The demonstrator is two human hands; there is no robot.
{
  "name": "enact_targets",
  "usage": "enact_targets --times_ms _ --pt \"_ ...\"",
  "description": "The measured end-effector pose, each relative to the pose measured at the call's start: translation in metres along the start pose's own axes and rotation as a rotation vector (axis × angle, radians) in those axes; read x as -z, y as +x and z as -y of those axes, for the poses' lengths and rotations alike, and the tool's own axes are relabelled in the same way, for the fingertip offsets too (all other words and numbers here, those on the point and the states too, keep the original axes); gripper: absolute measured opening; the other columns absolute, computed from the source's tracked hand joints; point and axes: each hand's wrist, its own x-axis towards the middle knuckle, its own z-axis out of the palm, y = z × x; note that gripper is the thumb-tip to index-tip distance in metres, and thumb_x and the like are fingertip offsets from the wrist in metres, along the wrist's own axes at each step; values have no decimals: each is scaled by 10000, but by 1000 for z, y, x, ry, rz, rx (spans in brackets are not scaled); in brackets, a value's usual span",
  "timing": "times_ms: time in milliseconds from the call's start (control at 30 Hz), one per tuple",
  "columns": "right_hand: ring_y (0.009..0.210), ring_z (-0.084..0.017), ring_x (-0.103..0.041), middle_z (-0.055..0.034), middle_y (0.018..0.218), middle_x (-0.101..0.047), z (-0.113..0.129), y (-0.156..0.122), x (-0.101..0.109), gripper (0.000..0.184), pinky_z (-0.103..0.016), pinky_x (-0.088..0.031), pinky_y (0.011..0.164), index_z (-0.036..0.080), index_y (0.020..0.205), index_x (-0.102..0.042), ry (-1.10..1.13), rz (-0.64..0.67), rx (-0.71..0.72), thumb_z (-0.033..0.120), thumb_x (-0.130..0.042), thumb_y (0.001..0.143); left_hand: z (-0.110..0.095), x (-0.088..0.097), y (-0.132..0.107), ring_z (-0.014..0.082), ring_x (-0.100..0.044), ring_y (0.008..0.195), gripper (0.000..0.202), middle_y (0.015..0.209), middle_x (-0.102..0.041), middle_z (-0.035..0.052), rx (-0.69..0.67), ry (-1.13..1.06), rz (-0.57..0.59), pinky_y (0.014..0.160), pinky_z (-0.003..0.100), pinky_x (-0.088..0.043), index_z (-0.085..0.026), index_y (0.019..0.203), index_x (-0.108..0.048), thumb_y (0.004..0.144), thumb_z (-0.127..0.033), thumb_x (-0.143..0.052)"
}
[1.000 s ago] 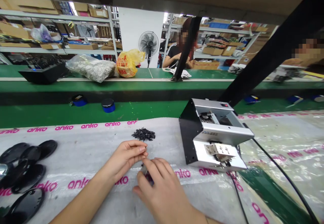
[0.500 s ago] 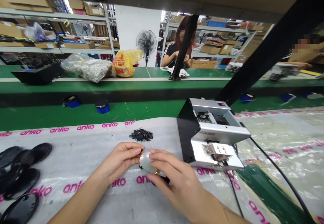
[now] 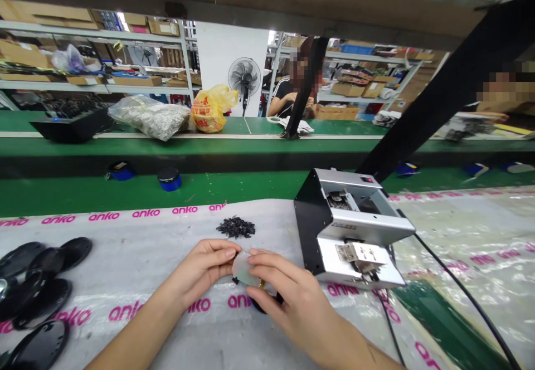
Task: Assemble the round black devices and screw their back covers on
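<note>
A pale, shiny round disc is held over the plastic-covered bench by my right hand, its fingers curled over the top and the thumb below. Under that hand a dark rounded part and a bit of yellow show; the palm hides most of them. At the disc's left edge, my left hand pinches a small black piece, mostly covered by the fingertips. Another tiny black bit sticks out at the disc's lower edge. Just beyond my hands lies a heap of small black pieces.
To the right stands a silver-and-black machine with a black cable. Several black round covers lie at the left. Blue-and-black round parts sit on the green surface behind. A slanted black post rises at the right. Across the bench a person works.
The whole view has shifted slightly, with the scene lower in the picture. Both hands keep nearly the same hold around the disc.
</note>
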Motion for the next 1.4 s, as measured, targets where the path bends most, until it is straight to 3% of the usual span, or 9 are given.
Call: enact_targets --times_ms 200,500,767,1267,1400 --pt "1116 -203 -656 -82 1171 -686 -1 2 1 158 -328 -583 959 177 1067 -655 -35 -22 28 240 -586 939 2 4 1 151 -670 709 197 782 -752 93 -16 18 -1 722 251 -540 -104 808 -786 671 -228 -855" --pt "1087 -183 -668 -73 1091 -724 4 6 1 199 -341 -516 1060 122 1105 -657 -165 -72 253 137 -519 963 5 -4 0 123 -620 670 206 730 -733 62 -100 87 -70 679 225 -514 -120 818 -795 664 -240 -861" --pt "1092 -187 -668 -74 1165 -694 -4 3 1 176 -307 -576 965 181 1083 -665 42 -60 21 229 -628 918 4 -4 -1 131 -649 660 236 709 -743 54 -69 -35 -71 678 235 -523 -132 799 -791 621 -253 -890" --pt "1103 -198 -648 -102 1153 -684 -5 3 -4 189 -351 -530 1048 115 1105 -632 -86 -64 134 156 -608 922 3 -2 1 120 -656 658 207 699 -741 53 -88 -15 -57 680 218 -529 -116 796 -790 635 -218 -871" --pt "1099 -196 -649 -95 1165 -681 -6 4 -5 195 -339 -563 1003 131 1119 -629 -87 -51 96 183 -599 933 5 0 3 128 -665 664 234 719 -748 61 -55 -1 -54 695 239 -540 -124 791 -789 614 -246 -879"
